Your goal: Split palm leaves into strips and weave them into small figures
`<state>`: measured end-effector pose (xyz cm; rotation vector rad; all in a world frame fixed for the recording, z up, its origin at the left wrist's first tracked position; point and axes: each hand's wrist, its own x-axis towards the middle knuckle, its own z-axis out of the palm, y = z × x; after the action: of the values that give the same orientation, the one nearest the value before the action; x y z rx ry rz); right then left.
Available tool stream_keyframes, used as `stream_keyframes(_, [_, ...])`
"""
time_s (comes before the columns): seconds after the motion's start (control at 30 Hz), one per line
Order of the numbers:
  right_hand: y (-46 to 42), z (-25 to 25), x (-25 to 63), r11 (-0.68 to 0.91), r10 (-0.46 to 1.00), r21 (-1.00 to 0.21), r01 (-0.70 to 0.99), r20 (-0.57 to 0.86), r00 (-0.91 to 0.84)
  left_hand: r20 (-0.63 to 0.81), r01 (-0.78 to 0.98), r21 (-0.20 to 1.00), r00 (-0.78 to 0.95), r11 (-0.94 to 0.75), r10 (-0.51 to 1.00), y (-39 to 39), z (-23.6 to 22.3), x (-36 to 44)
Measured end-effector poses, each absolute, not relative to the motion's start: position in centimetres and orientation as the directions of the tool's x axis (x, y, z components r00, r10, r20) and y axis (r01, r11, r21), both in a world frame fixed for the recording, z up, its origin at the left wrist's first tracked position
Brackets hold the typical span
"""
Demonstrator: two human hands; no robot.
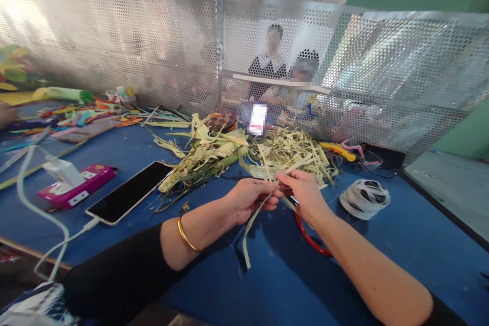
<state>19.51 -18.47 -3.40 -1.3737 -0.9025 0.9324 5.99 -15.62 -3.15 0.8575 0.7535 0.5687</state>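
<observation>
My left hand [250, 199] and my right hand [303, 192] meet above the blue table [275, 275], both pinched on pale palm-leaf strips [252, 224]. One strip hangs from my left fingers down toward the table. Another runs from my right fingers toward the pile of shredded leaf strips [294, 153] just beyond. A gold bangle [185, 234] sits on my left wrist. A red loop, perhaps a scissors handle [309, 237], lies under my right wrist.
A bundle of leaf stalks [202, 155] lies left of the pile. A phone [128, 192] on a white cable, a pink power strip [76, 186] and coloured strips [84, 117] sit at left. A white tape roll [364, 197] rests at right. Two people sit behind the perforated metal screen [382, 76].
</observation>
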Motion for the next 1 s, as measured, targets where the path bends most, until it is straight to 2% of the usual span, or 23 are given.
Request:
stream_keyframes(0.17, [-18.3,-3.3,20.3,-0.078,0.963,-0.978,0.195,-0.023,0.267,-0.359,-0.174,0.833,0.553,0.525,0.752,-15.7,-2.9,5.9])
stream_keyframes(0.3, [-18.8,-2.1,20.8,-0.077,0.997,-0.879,0.471,-0.074,0.026,-0.338,-0.211,0.848,0.493,0.487,0.802,-15.4,-2.8,5.7])
stream_keyframes(0.37, [-19.1,-1.6,21.0,-0.054,0.996,-0.83,0.555,-0.081,-0.025,-0.328,-0.218,0.854,0.478,0.472,0.815,-15.2,-2.9,5.7])
stream_keyframes(0.47, [-19.3,-1.3,21.3,-0.001,0.994,-0.825,0.566,-0.06,-0.086,-0.307,-0.238,0.856,0.48,0.458,0.822,-15.1,-2.9,5.7])
stream_keyframes(0.6, [-19.0,-1.4,21.8,-0.029,0.986,-0.874,0.484,-0.104,-0.129,-0.283,-0.308,0.817,0.521,0.486,0.806,-15.1,-2.9,5.8])
stream_keyframes(0.7, [-18.7,-1.6,22.1,0.003,0.99,-0.845,0.535,-0.074,-0.123,-0.268,-0.334,0.768,0.608,0.547,0.748,-15.1,-2.8,5.9])
stream_keyframes(0.83, [-18.6,-1.5,22.3,0.043,0.991,-0.756,0.653,-0.049,-0.122,-0.253,-0.314,0.748,0.679,0.584,0.689,-15.0,-3.1,5.8])
stream_keyframes(1.0, [-19.0,-0.7,22.4,0.109,0.988,-0.533,0.839,-0.032,-0.149,-0.254,-0.337,0.792,0.576,0.509,0.777,-15.2,-3.6,5.9])
